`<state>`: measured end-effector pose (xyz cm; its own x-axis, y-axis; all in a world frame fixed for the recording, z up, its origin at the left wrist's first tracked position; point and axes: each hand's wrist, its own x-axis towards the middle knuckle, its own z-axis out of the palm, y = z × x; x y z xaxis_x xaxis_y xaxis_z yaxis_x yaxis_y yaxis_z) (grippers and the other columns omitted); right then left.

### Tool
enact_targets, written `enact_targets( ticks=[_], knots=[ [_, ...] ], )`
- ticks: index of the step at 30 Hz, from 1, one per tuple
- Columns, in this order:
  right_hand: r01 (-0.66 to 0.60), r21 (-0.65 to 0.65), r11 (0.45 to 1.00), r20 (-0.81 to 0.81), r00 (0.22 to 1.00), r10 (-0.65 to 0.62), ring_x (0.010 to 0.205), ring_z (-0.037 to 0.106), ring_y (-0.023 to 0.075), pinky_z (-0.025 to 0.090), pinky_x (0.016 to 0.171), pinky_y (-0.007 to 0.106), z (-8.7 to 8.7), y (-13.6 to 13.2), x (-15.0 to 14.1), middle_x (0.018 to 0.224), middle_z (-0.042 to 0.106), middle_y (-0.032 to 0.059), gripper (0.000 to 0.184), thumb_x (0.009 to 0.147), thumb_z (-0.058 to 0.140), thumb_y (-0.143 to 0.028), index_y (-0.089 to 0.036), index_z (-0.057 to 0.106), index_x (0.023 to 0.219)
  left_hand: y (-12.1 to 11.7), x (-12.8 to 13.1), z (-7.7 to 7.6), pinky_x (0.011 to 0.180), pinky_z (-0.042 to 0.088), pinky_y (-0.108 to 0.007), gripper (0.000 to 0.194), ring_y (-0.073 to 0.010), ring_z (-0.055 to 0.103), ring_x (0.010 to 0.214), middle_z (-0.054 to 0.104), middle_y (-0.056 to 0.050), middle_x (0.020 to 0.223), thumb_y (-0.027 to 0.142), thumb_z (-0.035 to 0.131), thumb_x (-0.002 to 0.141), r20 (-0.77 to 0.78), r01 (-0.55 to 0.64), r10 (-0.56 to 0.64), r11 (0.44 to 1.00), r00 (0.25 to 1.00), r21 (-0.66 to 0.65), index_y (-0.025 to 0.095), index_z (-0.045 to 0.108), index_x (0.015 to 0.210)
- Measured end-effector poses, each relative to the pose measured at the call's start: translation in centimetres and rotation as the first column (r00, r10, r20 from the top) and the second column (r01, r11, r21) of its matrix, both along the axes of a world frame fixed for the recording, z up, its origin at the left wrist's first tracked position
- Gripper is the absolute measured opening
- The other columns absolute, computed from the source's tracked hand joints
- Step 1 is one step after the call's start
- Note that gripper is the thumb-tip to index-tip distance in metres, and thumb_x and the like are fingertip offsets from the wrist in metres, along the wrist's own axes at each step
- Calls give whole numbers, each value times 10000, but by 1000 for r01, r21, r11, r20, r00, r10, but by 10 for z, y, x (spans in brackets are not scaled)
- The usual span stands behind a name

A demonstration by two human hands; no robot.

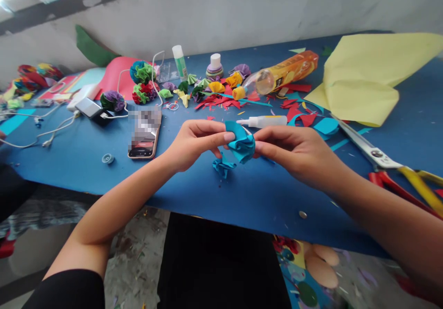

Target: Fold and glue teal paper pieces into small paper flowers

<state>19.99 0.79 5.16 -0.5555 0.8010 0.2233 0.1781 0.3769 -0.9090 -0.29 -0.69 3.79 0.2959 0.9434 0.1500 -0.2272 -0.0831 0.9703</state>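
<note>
A blue ruffled paper flower (pixel 241 143) is held above the table between both hands. My left hand (pixel 195 143) pinches its left edge, thumb in front. On the other side my right hand (pixel 294 152) grips the flower's right edge between thumb and fingers. Just below lies a second crumpled blue paper piece (pixel 223 166) on the blue tabletop. Behind the flower, a white glue bottle (pixel 266 121) with a thin nozzle rests on its side. The far fingers of both hands are partly hidden.
Large scissors (pixel 377 154) with red and yellow handles lie at right, near yellow paper (pixel 363 78). An orange-labelled bottle (pixel 284 73), glue stick (pixel 180 62), coloured scraps (pixel 221 101) and finished paper flowers (pixel 143 73) line the back. A phone (pixel 144 133) and cabled power bank (pixel 90 110) sit left.
</note>
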Motion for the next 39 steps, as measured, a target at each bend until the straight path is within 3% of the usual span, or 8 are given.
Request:
enact_targets(
  ticks=[4,7,12,19,25,30,35,39],
  knots=[
    [20,91,996,56,998,-25,654,585,113,464,610,236,-1,-1,1,704,659,-10,146,823,619,-314,-198,687,766,-3,0,3,493,538,-167,309,-81,618,617,673,-16,735,442,767,722,-150,47,-33,995,988,92,151,707,634],
    [42,152,987,95,994,-57,673,598,128,469,624,251,-2,0,2,715,667,-8,133,829,594,-288,-199,672,768,-4,1,3,507,549,-175,285,-96,633,686,688,-53,889,411,799,687,-183,45,-36,998,982,46,137,719,694],
    [61,223,973,125,988,-91,659,604,132,471,629,257,-4,-1,2,689,663,-14,128,826,595,-272,-198,656,741,-5,3,0,521,551,-169,308,-100,640,659,691,-42,736,338,838,640,-249,56,-82,993,965,-108,103,710,792],
    [52,240,969,125,989,-84,690,624,137,476,646,258,-3,-7,-2,727,685,-10,149,859,588,-290,-200,677,780,-6,6,-5,530,504,-146,262,-81,630,645,702,-26,707,255,844,630,-303,12,-8,1000,953,11,107,722,810],
    [121,282,952,134,977,-164,732,635,163,481,672,282,-6,-5,0,785,702,19,140,835,606,-301,-190,691,833,-7,9,-8,540,550,-180,297,-96,631,619,728,-48,766,340,832,640,-300,-107,114,993,947,39,111,751,813],
    [132,378,916,171,963,-209,683,617,174,471,673,315,-8,-4,0,717,667,17,141,831,587,-296,-207,655,745,-8,10,-9,507,549,-163,191,-97,636,611,723,-53,756,286,750,731,-309,-151,204,971,929,187,108,754,801],
    [80,460,884,223,953,-203,742,641,207,479,713,351,-8,-6,1,741,669,27,147,848,566,-319,-244,642,747,-12,11,-9,466,480,-106,122,-67,616,598,721,-57,749,195,670,782,-403,-100,290,897,868,431,107,755,777],
    [41,523,851,242,950,-195,768,649,210,490,727,351,-11,-5,2,760,675,34,144,863,551,-312,-249,635,763,-13,10,-9,505,495,-113,136,-57,609,583,729,-44,748,165,631,803,-450,-47,309,862,838,505,125,759,783]
  ],
)
